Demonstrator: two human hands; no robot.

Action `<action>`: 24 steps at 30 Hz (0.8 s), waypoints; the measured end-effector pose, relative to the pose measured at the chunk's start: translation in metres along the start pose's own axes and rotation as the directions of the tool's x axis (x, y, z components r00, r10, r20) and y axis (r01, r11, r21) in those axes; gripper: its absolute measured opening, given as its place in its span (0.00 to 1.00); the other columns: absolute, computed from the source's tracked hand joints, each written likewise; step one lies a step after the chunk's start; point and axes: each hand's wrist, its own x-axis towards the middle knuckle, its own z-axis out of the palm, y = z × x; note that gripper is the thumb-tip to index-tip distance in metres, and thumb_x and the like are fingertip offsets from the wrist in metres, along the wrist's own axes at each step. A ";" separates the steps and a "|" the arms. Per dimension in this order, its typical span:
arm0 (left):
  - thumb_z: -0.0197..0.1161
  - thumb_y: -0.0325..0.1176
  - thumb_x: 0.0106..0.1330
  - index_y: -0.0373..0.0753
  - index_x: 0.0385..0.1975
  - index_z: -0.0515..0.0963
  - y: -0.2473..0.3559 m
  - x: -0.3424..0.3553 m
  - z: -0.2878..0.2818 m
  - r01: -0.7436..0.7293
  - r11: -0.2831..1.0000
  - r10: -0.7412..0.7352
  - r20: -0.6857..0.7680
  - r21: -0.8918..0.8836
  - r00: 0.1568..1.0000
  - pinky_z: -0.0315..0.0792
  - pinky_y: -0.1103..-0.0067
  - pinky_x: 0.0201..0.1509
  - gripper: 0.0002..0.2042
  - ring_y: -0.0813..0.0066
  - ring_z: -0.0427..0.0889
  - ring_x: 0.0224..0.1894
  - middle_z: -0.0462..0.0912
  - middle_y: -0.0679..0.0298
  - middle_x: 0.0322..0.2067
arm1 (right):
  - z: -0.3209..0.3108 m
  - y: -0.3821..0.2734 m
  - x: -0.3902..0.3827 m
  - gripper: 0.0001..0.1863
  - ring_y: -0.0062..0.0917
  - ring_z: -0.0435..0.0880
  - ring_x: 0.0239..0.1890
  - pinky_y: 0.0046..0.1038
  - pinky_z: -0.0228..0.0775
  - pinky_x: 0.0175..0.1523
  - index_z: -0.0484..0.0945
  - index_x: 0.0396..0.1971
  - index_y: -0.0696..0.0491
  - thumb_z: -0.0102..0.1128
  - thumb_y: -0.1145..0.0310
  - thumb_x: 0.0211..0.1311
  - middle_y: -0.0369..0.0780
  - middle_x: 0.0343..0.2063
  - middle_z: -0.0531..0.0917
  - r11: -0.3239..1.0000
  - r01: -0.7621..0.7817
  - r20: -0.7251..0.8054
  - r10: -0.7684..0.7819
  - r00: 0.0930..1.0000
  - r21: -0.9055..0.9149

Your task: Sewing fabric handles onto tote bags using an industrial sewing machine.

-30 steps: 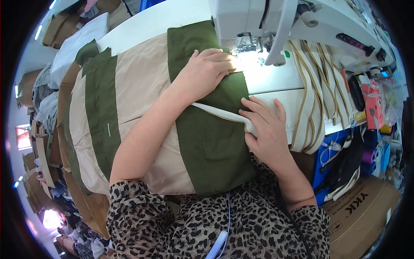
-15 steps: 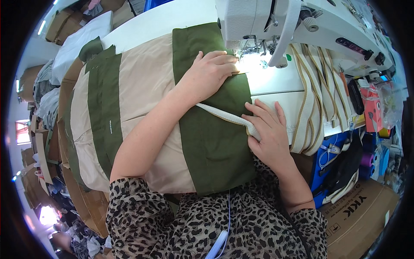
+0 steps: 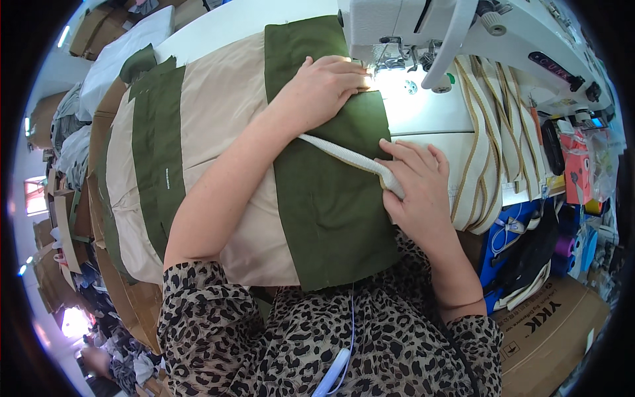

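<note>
By a labelled sewing machine [image 3: 397, 25], the flat left hand [image 3: 325, 89] presses green fabric [image 3: 331, 218]; the right [image 3: 420, 185] seemingly grips webbing [image 3: 344, 155].

A sewing workshop: cloth [image 3: 331, 192] lies at a sewing machine [image 3: 397, 26] on the table [image 3: 225, 33], straps [image 3: 488, 149] near its right edge, fabric heaps [image 3: 71, 153] beyond the left, a carton [image 3: 562, 337] off the near right corner.

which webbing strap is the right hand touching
The tan-edged white strap lying on the green fabric, leading into the right hand; the other straps lie bunched to that hand's right.
</note>
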 end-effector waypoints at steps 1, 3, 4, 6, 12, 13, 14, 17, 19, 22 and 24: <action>0.62 0.28 0.66 0.43 0.46 0.85 -0.002 0.003 0.001 -0.008 1.000 0.008 -0.007 -0.024 1.000 0.72 0.68 0.60 0.11 0.64 0.80 0.56 0.85 0.66 0.50 | 0.000 0.002 0.001 0.17 0.29 0.75 0.60 0.49 0.52 0.69 0.84 0.43 0.51 0.65 0.70 0.49 0.35 0.55 0.80 1.000 0.007 -0.007 -0.007 1.000 0.009; 0.62 0.27 0.65 0.42 0.44 0.85 -0.004 0.005 0.002 -0.066 0.998 0.064 -0.074 -0.018 0.995 0.74 0.69 0.57 0.10 0.61 0.82 0.50 0.86 0.63 0.46 | 0.001 -0.001 0.003 0.17 0.30 0.75 0.59 0.48 0.53 0.69 0.84 0.43 0.51 0.65 0.70 0.49 0.35 0.55 0.81 1.000 0.009 -0.011 -0.009 1.000 -0.014; 0.62 0.27 0.65 0.42 0.44 0.85 -0.005 0.005 0.003 -0.060 0.998 0.058 -0.075 -0.021 0.995 0.74 0.69 0.57 0.10 0.61 0.82 0.50 0.86 0.63 0.46 | 0.001 -0.002 0.004 0.17 0.30 0.75 0.59 0.46 0.53 0.68 0.84 0.43 0.50 0.65 0.70 0.49 0.35 0.55 0.81 0.999 0.017 -0.018 -0.017 1.000 -0.034; 0.62 0.27 0.65 0.42 0.45 0.85 -0.008 0.008 0.002 -0.045 0.999 0.045 -0.055 -0.009 0.997 0.75 0.69 0.57 0.11 0.61 0.82 0.49 0.86 0.63 0.45 | 0.003 0.000 0.007 0.17 0.30 0.75 0.57 0.45 0.54 0.68 0.84 0.42 0.50 0.65 0.70 0.49 0.35 0.54 0.81 1.000 0.002 -0.029 -0.003 1.000 -0.016; 0.62 0.29 0.66 0.45 0.45 0.86 -0.012 0.009 -0.001 0.015 0.999 -0.015 -0.003 0.032 1.000 0.75 0.69 0.57 0.10 0.61 0.81 0.49 0.86 0.64 0.44 | 0.006 0.001 0.015 0.16 0.29 0.75 0.55 0.40 0.56 0.66 0.85 0.41 0.50 0.64 0.70 0.49 0.33 0.53 0.82 1.000 -0.009 -0.048 0.007 0.999 -0.029; 0.62 0.29 0.66 0.44 0.45 0.86 -0.012 0.010 0.000 0.005 0.999 -0.005 -0.013 0.039 1.000 0.75 0.69 0.57 0.10 0.61 0.81 0.49 0.86 0.63 0.44 | 0.007 0.001 0.014 0.16 0.30 0.75 0.55 0.40 0.56 0.66 0.85 0.42 0.50 0.64 0.70 0.49 0.33 0.53 0.83 1.000 -0.010 -0.061 0.009 0.998 -0.023; 0.62 0.29 0.66 0.44 0.44 0.86 -0.012 0.011 0.000 -0.005 0.999 0.006 -0.024 0.046 1.000 0.75 0.69 0.57 0.10 0.61 0.81 0.49 0.86 0.63 0.44 | 0.007 0.002 0.014 0.16 0.30 0.76 0.55 0.40 0.56 0.66 0.85 0.42 0.50 0.64 0.70 0.49 0.33 0.53 0.83 1.000 -0.012 -0.075 0.010 0.997 -0.017; 0.62 0.29 0.66 0.43 0.44 0.86 -0.013 0.013 0.000 -0.015 0.999 0.016 -0.024 0.042 1.000 0.75 0.69 0.57 0.10 0.60 0.82 0.49 0.86 0.62 0.44 | 0.006 0.003 0.014 0.16 0.30 0.76 0.54 0.40 0.56 0.66 0.85 0.42 0.50 0.64 0.70 0.50 0.33 0.54 0.83 1.000 -0.013 -0.075 0.011 0.997 -0.022; 0.62 0.29 0.66 0.42 0.44 0.85 -0.013 0.014 0.001 -0.018 0.999 0.020 -0.030 0.043 0.999 0.75 0.68 0.57 0.10 0.60 0.82 0.49 0.86 0.62 0.44 | 0.007 0.005 0.014 0.16 0.30 0.75 0.55 0.40 0.56 0.66 0.85 0.42 0.50 0.64 0.70 0.50 0.33 0.54 0.83 1.000 -0.014 -0.075 0.013 0.997 -0.022; 0.62 0.28 0.66 0.41 0.45 0.85 -0.012 0.011 0.001 -0.023 0.998 0.026 -0.042 0.051 0.999 0.75 0.68 0.56 0.10 0.60 0.82 0.49 0.86 0.61 0.44 | 0.008 0.005 0.013 0.16 0.30 0.75 0.55 0.39 0.55 0.66 0.85 0.42 0.50 0.64 0.70 0.50 0.33 0.54 0.82 1.000 -0.017 -0.075 0.016 0.997 -0.020; 0.62 0.28 0.66 0.41 0.45 0.85 -0.011 0.012 0.000 -0.025 0.998 0.028 -0.049 0.058 0.998 0.76 0.69 0.56 0.11 0.60 0.82 0.49 0.86 0.61 0.44 | 0.007 0.006 0.012 0.17 0.30 0.75 0.55 0.39 0.55 0.67 0.85 0.42 0.50 0.64 0.70 0.50 0.33 0.54 0.82 1.000 -0.017 -0.076 0.016 0.997 -0.018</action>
